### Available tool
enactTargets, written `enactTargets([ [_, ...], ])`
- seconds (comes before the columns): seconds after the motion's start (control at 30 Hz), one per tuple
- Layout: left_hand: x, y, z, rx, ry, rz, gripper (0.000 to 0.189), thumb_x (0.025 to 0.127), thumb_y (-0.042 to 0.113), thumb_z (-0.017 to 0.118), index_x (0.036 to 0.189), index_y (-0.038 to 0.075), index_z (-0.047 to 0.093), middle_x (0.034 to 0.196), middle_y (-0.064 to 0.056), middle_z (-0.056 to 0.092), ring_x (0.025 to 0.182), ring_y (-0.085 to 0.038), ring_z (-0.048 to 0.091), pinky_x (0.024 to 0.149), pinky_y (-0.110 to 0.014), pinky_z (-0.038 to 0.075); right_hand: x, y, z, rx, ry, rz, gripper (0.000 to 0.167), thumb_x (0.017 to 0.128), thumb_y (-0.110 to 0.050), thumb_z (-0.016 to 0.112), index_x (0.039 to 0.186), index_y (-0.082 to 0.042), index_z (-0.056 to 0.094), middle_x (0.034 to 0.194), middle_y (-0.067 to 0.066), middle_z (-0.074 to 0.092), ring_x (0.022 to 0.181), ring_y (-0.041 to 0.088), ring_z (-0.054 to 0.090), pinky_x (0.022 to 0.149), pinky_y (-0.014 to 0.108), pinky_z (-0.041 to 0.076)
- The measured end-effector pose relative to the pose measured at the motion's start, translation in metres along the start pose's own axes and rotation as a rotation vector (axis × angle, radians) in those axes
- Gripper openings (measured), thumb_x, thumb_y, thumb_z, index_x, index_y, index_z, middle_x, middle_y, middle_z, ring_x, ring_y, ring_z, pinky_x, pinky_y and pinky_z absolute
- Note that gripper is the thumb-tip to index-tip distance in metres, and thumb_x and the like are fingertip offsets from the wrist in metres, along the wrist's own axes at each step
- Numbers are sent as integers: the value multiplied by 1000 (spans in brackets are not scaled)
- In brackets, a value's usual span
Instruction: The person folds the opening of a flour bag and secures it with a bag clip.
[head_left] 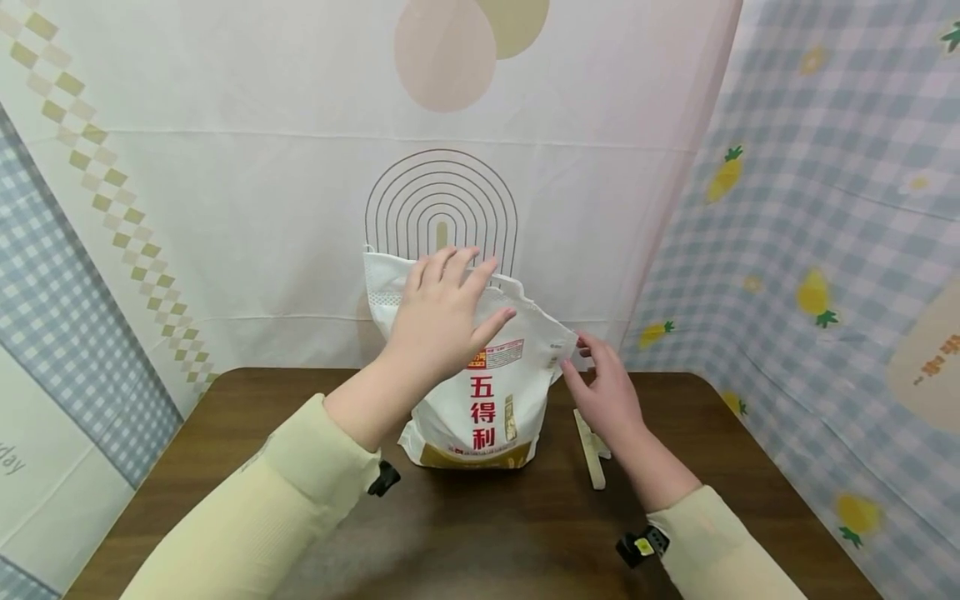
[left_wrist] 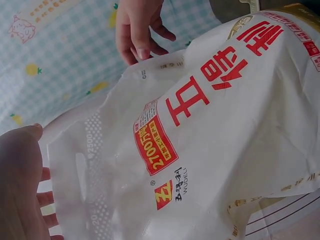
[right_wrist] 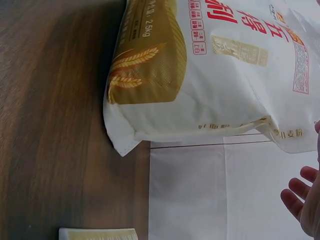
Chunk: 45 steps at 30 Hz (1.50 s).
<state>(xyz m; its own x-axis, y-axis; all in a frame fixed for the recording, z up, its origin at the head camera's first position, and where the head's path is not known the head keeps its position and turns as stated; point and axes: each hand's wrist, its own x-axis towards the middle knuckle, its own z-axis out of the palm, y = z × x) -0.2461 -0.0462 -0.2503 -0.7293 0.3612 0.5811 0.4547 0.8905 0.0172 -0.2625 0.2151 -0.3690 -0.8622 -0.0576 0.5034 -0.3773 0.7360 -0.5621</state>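
A white flour bag (head_left: 517,392) with red lettering and a gold base stands upright on the brown table, its top edge unfolded and uneven. In front of its upper part is my left hand (head_left: 438,321), fingers spread; in the left wrist view several fingers of that left hand (left_wrist: 20,182) reach behind the top edge. My right hand (head_left: 607,392) is at the bag's upper right corner, thumb and index finger beside the edge, the other fingers loosely bent. From the right wrist view, those right fingers (right_wrist: 295,192) hang apart from the bag (right_wrist: 225,100).
On the table (head_left: 360,533), right of the bag, lies a long cream-coloured clip (head_left: 590,450), partly hidden by the right hand and arm. A white patterned cloth (head_left: 262,208) hangs behind the table. Checked cloth with pineapples (head_left: 810,208) hangs along the right side.
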Motion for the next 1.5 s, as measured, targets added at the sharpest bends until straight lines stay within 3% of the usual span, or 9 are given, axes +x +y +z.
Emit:
enactTargets([
  [0.13, 7, 1, 3, 28, 9, 21, 62, 98, 60, 46, 149, 25, 43, 151, -6, 39, 141, -29, 29, 117, -51, 17, 4, -5, 2, 12, -2, 27, 52, 100, -37, 57, 145, -13, 47, 126, 12, 55, 103, 32, 59, 84, 49, 52],
  [0.33, 14, 0, 7, 34, 112, 93, 39, 99, 39, 59, 135, 25, 60, 142, -4, 53, 135, -29, 41, 113, -48, 27, 11, -12, 3, 55, 27, 43, 45, 100, -39, 56, 140, -16, 54, 119, 11, 58, 98, 31, 61, 82, 47, 54],
  [0.53, 17, 1, 6, -16, 195, 136, 19, 100, 28, 60, 114, 25, 73, 130, -1, 62, 128, -27, 48, 107, -47, 34, 16, -14, 3, 88, 54, 71, 33, 100, -37, 58, 125, -16, 64, 112, 6, 61, 91, 26, 65, 74, 44, 56],
  [0.8, 13, -5, 5, -47, 195, 161, 14, 97, 25, 64, 106, 26, 75, 126, 0, 64, 125, -26, 50, 106, -47, 35, 18, -12, 4, 74, 87, 62, 22, 97, -32, 64, 108, -14, 70, 109, 5, 66, 88, 27, 66, 70, 42, 56],
  [1.03, 5, -15, 6, -80, 162, 186, 16, 98, 24, 64, 109, 26, 76, 128, -2, 63, 127, -27, 48, 109, -47, 32, 18, -7, 6, 68, 154, -18, 13, 95, -26, 69, 97, -14, 75, 99, 1, 70, 82, 22, 65, 67, 38, 56],
  [1.2, -1, -23, 7, -73, 146, 217, 18, 97, 25, 65, 112, 27, 75, 129, -3, 62, 129, -27, 46, 110, -48, 30, 17, -2, 6, 15, 203, -103, 10, 90, -19, 74, 96, -12, 78, 99, 2, 71, 88, 22, 64, 73, 40, 54],
  [1.33, -4, -28, 8, -37, 161, 253, 19, 96, 24, 66, 113, 26, 75, 130, -3, 62, 129, -28, 46, 111, -47, 30, 17, -1, 6, -38, 226, -184, 10, 87, -17, 77, 96, -11, 79, 99, 4, 72, 93, 24, 63, 77, 42, 53],
  [1.5, -4, -30, 9, -14, 180, 284, 20, 96, 28, 66, 113, 24, 75, 130, -5, 63, 128, -29, 48, 110, -47, 31, 16, -2, 7, -57, 223, -226, 8, 88, -15, 76, 94, -10, 77, 97, 5, 72, 91, 23, 63, 72, 41, 56],
])
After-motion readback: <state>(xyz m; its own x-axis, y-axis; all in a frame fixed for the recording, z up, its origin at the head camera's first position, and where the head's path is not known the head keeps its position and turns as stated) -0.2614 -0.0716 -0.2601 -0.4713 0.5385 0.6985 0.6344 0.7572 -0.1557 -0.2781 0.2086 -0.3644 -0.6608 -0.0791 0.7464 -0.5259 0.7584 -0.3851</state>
